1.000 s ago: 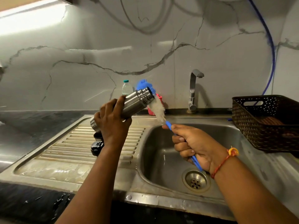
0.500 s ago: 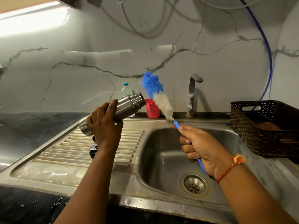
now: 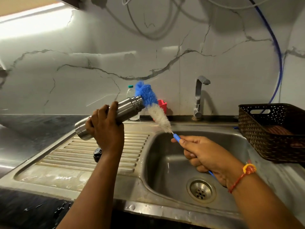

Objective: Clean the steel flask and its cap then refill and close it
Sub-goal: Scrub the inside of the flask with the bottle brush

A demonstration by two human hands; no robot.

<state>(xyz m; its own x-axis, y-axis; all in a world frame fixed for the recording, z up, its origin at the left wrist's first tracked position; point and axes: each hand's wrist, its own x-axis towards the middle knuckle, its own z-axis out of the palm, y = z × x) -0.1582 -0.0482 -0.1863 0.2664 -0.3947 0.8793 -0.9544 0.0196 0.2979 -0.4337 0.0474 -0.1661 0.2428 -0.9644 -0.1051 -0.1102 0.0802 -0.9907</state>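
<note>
My left hand grips the steel flask round its body and holds it tilted above the draining board, open mouth pointing up and to the right. My right hand holds the blue handle of a bottle brush over the sink basin. The brush's blue bristle tip lies against the flask's mouth; its white bristles trail down toward my right hand. A black cap lies on the draining board, partly hidden behind my left wrist.
The steel sink with its drain is below my right hand; a tap stands behind. A red cup and a small plastic bottle sit by the wall. A dark woven basket stands at the right.
The brush, apart from the flask half a second ago, has swung left so its blue tip now meets the flask's mouth. The flask has shifted slightly right and up.
</note>
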